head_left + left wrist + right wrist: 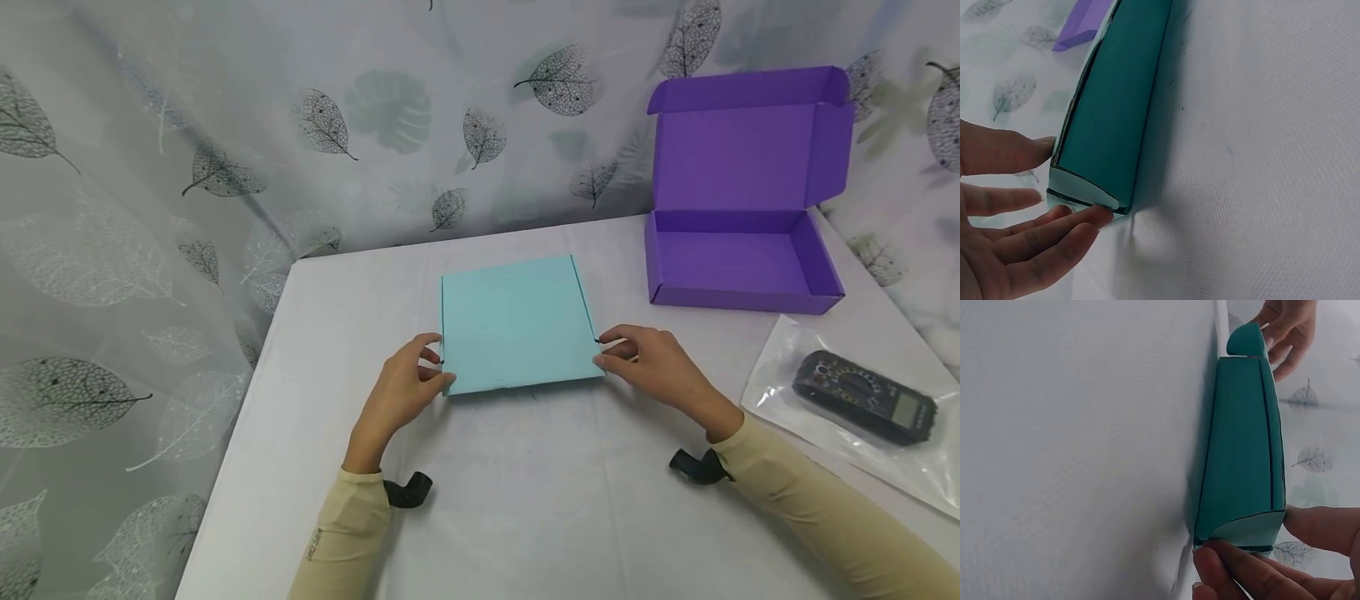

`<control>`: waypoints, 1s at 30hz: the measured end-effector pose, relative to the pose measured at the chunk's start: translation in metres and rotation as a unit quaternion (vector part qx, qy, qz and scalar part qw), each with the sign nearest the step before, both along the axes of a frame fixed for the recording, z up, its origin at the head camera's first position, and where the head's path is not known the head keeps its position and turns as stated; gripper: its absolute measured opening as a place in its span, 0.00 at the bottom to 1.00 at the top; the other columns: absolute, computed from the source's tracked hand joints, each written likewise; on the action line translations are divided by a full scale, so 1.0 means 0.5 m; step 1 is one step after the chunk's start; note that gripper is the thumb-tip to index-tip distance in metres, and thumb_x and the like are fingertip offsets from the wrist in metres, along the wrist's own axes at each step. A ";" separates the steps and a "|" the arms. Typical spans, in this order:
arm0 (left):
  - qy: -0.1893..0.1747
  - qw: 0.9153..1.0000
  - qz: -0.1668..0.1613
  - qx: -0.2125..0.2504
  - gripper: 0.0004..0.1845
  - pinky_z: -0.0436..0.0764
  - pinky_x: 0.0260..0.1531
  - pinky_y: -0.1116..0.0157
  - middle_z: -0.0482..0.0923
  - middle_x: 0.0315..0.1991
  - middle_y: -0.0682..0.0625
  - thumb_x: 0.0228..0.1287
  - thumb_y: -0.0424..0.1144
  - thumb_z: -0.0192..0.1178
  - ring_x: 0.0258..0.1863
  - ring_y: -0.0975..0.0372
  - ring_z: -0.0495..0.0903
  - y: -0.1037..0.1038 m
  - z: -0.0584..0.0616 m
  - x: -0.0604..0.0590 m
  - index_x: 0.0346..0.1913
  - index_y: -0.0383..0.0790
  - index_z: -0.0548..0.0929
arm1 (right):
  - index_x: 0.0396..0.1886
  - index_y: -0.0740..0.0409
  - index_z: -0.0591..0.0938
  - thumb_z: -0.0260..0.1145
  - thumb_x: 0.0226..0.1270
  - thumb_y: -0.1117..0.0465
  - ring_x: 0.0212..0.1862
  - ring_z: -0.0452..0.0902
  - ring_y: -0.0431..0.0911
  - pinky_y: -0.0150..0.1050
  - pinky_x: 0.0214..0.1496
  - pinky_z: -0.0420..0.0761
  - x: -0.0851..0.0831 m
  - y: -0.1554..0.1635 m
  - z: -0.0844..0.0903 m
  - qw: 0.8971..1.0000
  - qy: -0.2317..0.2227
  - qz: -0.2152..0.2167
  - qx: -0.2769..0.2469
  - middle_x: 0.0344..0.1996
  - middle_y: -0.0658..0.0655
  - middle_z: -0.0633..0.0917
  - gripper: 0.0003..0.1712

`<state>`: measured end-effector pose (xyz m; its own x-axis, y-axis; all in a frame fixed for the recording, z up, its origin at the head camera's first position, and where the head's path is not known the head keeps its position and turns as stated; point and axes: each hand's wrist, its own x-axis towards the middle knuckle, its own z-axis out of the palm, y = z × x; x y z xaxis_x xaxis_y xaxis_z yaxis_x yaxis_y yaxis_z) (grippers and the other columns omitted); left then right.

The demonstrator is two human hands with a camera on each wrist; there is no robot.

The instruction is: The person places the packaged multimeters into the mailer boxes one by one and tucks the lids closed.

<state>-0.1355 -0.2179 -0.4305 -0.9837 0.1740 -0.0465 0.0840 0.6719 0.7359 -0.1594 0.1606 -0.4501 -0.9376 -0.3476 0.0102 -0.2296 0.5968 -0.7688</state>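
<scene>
A closed, flat teal box (517, 325) lies in the middle of the white table (525, 500). My left hand (438, 360) pinches its near left corner, thumb above and fingers (1066, 234) low against the side flap. My right hand (609, 350) pinches the near right corner the same way; in the right wrist view its fingers (1241, 569) sit under the rounded flap and the thumb on the lid. The box's front wall (1241, 450) stays down on the table. Both sleeves are beige.
An open purple box (750, 250) stands at the back right with its lid upright. A dark multimeter (862, 396) in a clear plastic bag lies at the right edge. A leaf-patterned curtain (225, 167) hangs behind and to the left of the table.
</scene>
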 end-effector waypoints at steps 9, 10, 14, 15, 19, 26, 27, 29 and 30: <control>-0.005 1.000 0.003 0.000 0.34 0.85 0.41 0.52 0.79 0.54 0.41 0.66 0.32 0.72 0.48 0.52 0.87 0.001 -0.004 -0.002 0.72 0.38 0.72 | 0.58 0.66 0.83 0.71 0.72 0.58 0.44 0.88 0.54 0.50 0.40 0.82 -0.001 0.000 -0.001 1.000 0.000 0.002 0.000 0.41 0.57 0.91 0.20; -0.006 1.000 0.003 0.000 0.34 0.85 0.41 0.52 0.79 0.54 0.41 0.66 0.32 0.72 0.48 0.52 0.87 0.001 -0.004 -0.002 0.72 0.38 0.72 | 0.58 0.66 0.83 0.71 0.72 0.58 0.44 0.88 0.54 0.50 0.40 0.82 -0.001 0.000 -0.001 1.000 0.000 0.002 0.000 0.41 0.57 0.91 0.20; -0.007 1.000 0.005 0.003 0.34 0.85 0.41 0.52 0.79 0.55 0.42 0.66 0.32 0.72 0.48 0.53 0.87 0.000 -0.005 -0.002 0.73 0.39 0.71 | 0.58 0.66 0.83 0.71 0.72 0.58 0.45 0.88 0.55 0.50 0.41 0.82 0.000 0.001 -0.002 1.000 0.000 0.001 -0.006 0.41 0.57 0.91 0.20; -0.008 1.000 0.006 0.004 0.34 0.85 0.41 0.52 0.79 0.56 0.42 0.66 0.32 0.72 0.48 0.53 0.87 0.000 -0.006 -0.002 0.73 0.39 0.71 | 0.58 0.66 0.83 0.71 0.72 0.58 0.45 0.88 0.55 0.50 0.41 0.82 0.000 0.001 -0.002 1.000 0.000 0.000 -0.007 0.41 0.57 0.91 0.21; -0.007 1.000 0.005 0.007 0.34 0.85 0.41 0.52 0.78 0.59 0.41 0.66 0.32 0.72 0.48 0.53 0.87 0.000 -0.008 -0.002 0.73 0.39 0.71 | 0.59 0.66 0.83 0.71 0.72 0.58 0.45 0.88 0.55 0.50 0.41 0.83 0.000 0.001 -0.004 1.000 0.002 -0.004 -0.009 0.42 0.58 0.91 0.21; -0.001 1.000 -0.001 0.002 0.34 0.84 0.43 0.51 0.78 0.60 0.41 0.66 0.33 0.71 0.49 0.53 0.86 -0.001 -0.012 -0.002 0.73 0.40 0.71 | 0.60 0.67 0.81 0.71 0.73 0.59 0.46 0.87 0.57 0.55 0.46 0.85 0.001 -0.002 -0.006 1.000 0.012 0.002 -0.007 0.43 0.61 0.90 0.22; -0.001 1.000 -0.001 0.001 0.34 0.84 0.43 0.51 0.78 0.60 0.41 0.66 0.33 0.71 0.49 0.53 0.86 -0.001 -0.011 -0.001 0.73 0.40 0.71 | 0.60 0.68 0.81 0.71 0.73 0.60 0.46 0.87 0.57 0.55 0.47 0.84 0.001 -0.003 -0.005 1.000 0.013 0.005 -0.007 0.43 0.61 0.90 0.22; 0.000 1.000 0.002 0.001 0.34 0.85 0.42 0.52 0.78 0.60 0.41 0.66 0.33 0.72 0.49 0.53 0.86 0.000 -0.011 0.000 0.73 0.39 0.71 | 0.60 0.68 0.81 0.71 0.73 0.60 0.46 0.87 0.57 0.56 0.48 0.84 0.001 -0.004 -0.004 1.000 0.013 0.010 -0.006 0.44 0.62 0.90 0.22; 0.000 1.000 0.003 0.001 0.34 0.85 0.42 0.52 0.78 0.59 0.41 0.66 0.33 0.72 0.49 0.53 0.86 0.001 -0.010 0.000 0.73 0.39 0.71 | 0.60 0.69 0.81 0.71 0.73 0.60 0.46 0.87 0.57 0.56 0.47 0.84 0.001 -0.004 -0.003 1.000 0.013 0.012 -0.006 0.44 0.62 0.90 0.22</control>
